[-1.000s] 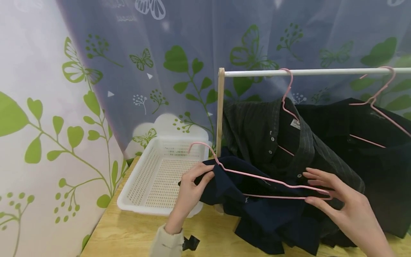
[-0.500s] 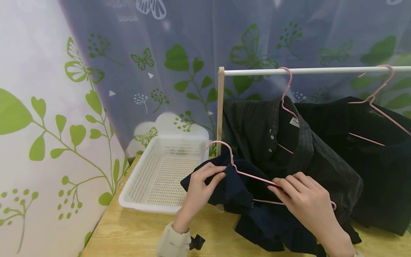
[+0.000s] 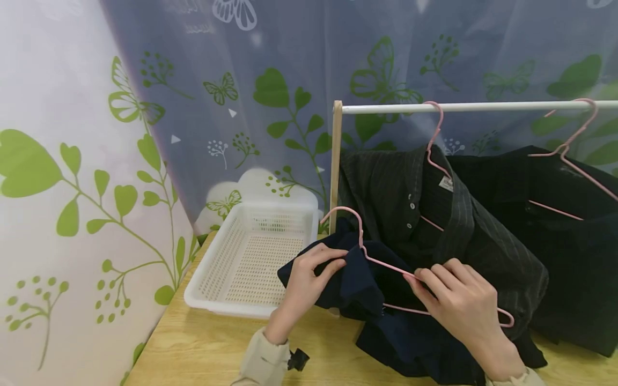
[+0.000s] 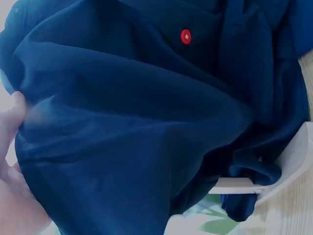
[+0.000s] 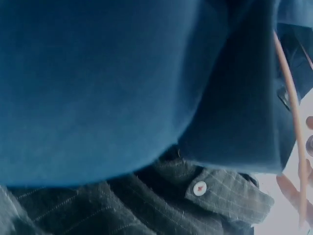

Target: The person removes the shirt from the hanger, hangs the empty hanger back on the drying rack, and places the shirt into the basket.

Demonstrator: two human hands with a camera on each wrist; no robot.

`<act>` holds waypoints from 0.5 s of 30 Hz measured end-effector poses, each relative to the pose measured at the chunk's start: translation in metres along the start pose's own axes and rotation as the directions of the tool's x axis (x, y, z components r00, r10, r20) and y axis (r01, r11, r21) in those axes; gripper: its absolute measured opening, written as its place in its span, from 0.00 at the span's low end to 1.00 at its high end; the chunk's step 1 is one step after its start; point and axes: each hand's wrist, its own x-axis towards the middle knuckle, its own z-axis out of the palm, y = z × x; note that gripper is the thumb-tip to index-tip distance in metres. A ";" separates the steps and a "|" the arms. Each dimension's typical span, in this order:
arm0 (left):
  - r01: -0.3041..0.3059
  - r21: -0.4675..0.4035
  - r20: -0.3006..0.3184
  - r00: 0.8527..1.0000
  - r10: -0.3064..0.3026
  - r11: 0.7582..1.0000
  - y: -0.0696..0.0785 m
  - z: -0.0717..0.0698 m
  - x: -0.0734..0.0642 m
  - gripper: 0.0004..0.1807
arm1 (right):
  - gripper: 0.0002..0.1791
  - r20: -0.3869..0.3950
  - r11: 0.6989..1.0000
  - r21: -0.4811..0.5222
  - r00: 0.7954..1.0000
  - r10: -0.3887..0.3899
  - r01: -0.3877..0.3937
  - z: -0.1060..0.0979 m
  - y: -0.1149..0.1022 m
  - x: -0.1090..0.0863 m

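Note:
In the head view my left hand pinches the edge of a navy blue garment beside the hook of a pink clothes hanger. The hanger is partly inside the garment, its right end sticking out bare. My right hand grips the hanger's upper arm, right of the hook. A red button shows on the navy cloth in the left wrist view, with my left hand at its edge. Navy cloth fills much of the right wrist view, the pink hanger along its right side.
Behind the hands stands a rack with a white rail and a wooden post. A dark striped shirt and a black garment hang there on pink hangers. A white perforated basket sits left on the wooden table.
My right hand has moved left from the hanger's right end and now grips its upper arm. The hanger's hook and my left hand have shifted right.

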 end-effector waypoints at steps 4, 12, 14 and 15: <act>0.031 0.047 0.013 0.999 -0.031 0.998 -0.002 -0.004 -0.002 0.11 | 0.27 -0.051 0.999 -0.017 0.998 0.047 -0.048 -0.008 0.004 0.004; -0.036 0.057 0.006 0.999 0.035 0.998 -0.010 -0.015 -0.002 0.10 | 0.29 -0.165 0.992 -0.048 0.980 0.110 -0.119 -0.027 0.016 0.011; -0.047 0.045 0.004 0.999 0.046 0.998 -0.013 -0.018 -0.001 0.09 | 0.29 -0.152 0.990 -0.062 0.981 0.119 -0.130 -0.035 0.022 0.010; -0.049 0.038 0.005 0.999 0.049 0.998 -0.015 -0.020 -0.001 0.09 | 0.30 -0.137 0.988 -0.074 0.983 0.125 -0.136 -0.040 0.026 0.009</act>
